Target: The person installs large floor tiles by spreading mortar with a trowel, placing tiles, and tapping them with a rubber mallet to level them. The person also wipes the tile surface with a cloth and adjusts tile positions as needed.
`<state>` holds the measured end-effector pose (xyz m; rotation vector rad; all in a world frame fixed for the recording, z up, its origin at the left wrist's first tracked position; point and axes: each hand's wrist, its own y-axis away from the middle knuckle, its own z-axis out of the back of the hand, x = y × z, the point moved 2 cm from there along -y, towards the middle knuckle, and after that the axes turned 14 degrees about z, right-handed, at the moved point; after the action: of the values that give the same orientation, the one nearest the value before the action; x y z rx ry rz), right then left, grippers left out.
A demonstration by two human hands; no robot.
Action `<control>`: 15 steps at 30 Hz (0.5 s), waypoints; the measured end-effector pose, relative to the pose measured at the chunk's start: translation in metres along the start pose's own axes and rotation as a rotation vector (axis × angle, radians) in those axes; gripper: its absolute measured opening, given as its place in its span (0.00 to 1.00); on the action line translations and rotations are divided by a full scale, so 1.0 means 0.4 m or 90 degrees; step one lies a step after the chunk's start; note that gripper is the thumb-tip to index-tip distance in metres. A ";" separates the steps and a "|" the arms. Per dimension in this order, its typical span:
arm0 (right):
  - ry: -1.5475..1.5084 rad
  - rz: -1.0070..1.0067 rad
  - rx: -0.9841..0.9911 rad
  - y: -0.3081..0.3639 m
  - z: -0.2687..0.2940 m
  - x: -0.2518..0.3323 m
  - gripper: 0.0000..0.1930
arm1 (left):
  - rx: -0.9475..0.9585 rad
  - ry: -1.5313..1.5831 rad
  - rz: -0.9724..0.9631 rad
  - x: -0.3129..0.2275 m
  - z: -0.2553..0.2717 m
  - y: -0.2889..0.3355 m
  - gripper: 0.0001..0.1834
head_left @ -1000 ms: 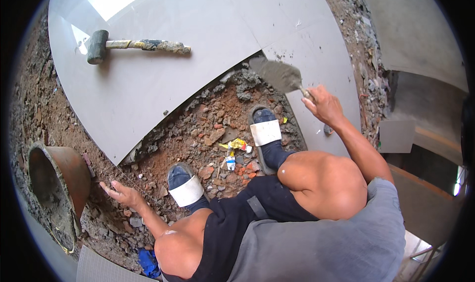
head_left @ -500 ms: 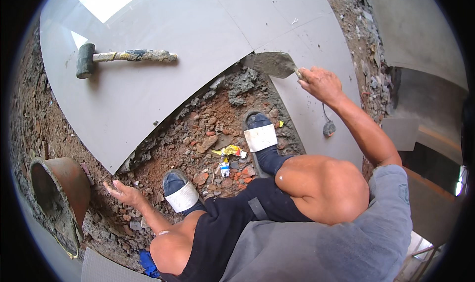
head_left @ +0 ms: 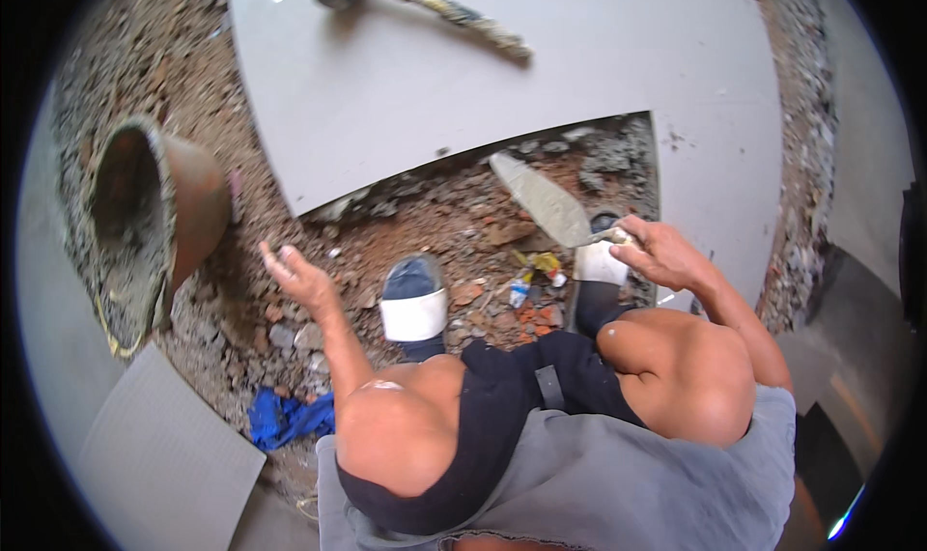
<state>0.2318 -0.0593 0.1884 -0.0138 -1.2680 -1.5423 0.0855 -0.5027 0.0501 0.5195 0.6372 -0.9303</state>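
The trowel is held over the rubble bed between the pale grey tiles and the sandalled feet, its grey-smeared blade pointed away from the person; whether the rubble is touched cannot be told. Its handle is gripped by the closed fingers of the right hand. The left hand is held with fingers spread, above loose stones near the bucket, whose inside is caked with grey.

The bare ground is made up of reddish soil, broken brick and stone, and is bordered by a large tile ahead and a tile strip on the right. Grey mortar is heaped in the corner between them. On the large tile a mallet is laid. A yellow wrapper is seen among the rubble, a crumpled blue sheet near the left knee, and a grey panel at lower left. The far right is taken up by a plain grey surface
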 end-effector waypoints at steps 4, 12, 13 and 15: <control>0.090 0.141 0.096 -0.150 -0.058 0.126 0.19 | -0.010 0.053 0.042 0.020 0.074 0.001 0.28; 0.389 0.257 0.127 -0.246 -0.066 0.383 0.14 | -0.049 0.016 0.047 0.148 0.138 -0.023 0.29; 0.418 0.301 0.100 -0.253 -0.081 0.411 0.13 | -0.090 -0.022 0.027 0.175 0.144 -0.034 0.29; 0.424 0.300 0.104 -0.266 -0.119 0.452 0.11 | -0.175 -0.090 -0.070 0.226 0.153 -0.063 0.29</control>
<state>0.1088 -0.2352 0.2007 0.2676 -0.7735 -0.9156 0.1205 -0.6064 0.0267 0.1732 0.6568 -0.9557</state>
